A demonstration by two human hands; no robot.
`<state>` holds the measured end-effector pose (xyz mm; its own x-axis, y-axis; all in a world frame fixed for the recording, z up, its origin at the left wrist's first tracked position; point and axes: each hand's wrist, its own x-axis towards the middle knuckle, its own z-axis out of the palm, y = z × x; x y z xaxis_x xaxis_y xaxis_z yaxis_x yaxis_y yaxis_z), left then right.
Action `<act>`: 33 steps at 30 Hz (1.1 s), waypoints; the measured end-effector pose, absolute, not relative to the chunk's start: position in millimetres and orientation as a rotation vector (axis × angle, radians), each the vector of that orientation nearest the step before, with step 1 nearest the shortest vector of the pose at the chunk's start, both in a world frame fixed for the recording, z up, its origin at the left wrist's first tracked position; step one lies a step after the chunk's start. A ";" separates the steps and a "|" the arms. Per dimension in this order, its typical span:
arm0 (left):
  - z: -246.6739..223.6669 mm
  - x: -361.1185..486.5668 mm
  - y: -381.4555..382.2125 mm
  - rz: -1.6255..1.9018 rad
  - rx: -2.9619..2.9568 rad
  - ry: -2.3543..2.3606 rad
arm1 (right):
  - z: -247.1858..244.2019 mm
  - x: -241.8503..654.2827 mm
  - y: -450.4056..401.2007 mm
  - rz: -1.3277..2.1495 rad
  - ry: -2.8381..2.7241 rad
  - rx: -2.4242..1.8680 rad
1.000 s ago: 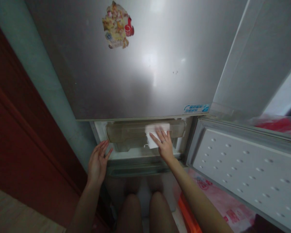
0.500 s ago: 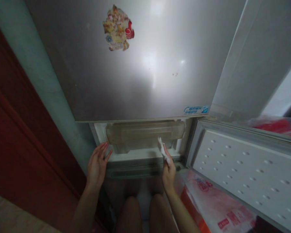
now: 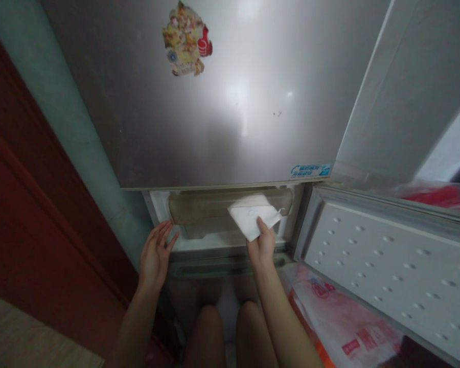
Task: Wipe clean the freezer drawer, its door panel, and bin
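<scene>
My right hand (image 3: 263,246) grips a folded white cloth (image 3: 252,217) and holds it flat side up, thumb on top. A small strand sticks out at the cloth's right corner. Behind it is a cloudy plastic drawer (image 3: 203,206) in the lower compartment of a fridge, its right part hidden by the cloth. My left hand (image 3: 156,255) has its fingers apart and holds nothing. Its fingertips are at the drawer's left end; whether they touch it I cannot tell.
The silver upper fridge door (image 3: 214,128) is closed above, with a torn food sticker (image 3: 186,41) on it. At right the lower door (image 3: 387,255) stands swung out. A pink-and-white plastic bag (image 3: 341,312) lies beneath it. A red-brown wooden panel (image 3: 42,230) borders the left.
My right hand has turned over, so the cloth, seen edge-on before, now shows its broad face and sits slightly further left. My left hand has barely moved.
</scene>
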<state>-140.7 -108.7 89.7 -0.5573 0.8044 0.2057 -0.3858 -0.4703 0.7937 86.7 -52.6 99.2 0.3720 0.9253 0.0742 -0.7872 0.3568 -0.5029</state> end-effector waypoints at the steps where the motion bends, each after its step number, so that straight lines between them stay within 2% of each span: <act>1: 89.8 -140.8 -108.9 2.068 0.747 0.920 | 99.8 87.6 -51.2 1.141 -0.368 -0.414; 7: 90.1 -139.8 -108.6 2.069 0.724 0.907 | 94.2 61.1 -58.0 1.204 -0.393 -0.448; 16: 92.3 -139.0 -109.3 2.062 0.724 0.947 | 88.6 -19.4 -72.7 1.523 -0.449 -0.347; 21: 89.8 -141.1 -108.8 2.065 0.740 0.923 | 92.3 15.6 -69.6 1.504 -0.352 -0.343; 28: 86.4 -140.6 -106.9 2.076 0.735 0.901 | 98.9 75.7 -64.5 1.179 -0.273 -0.416; 33: 87.8 -139.7 -107.3 2.085 0.733 0.897 | 94.5 47.7 -75.2 1.375 -0.343 -0.419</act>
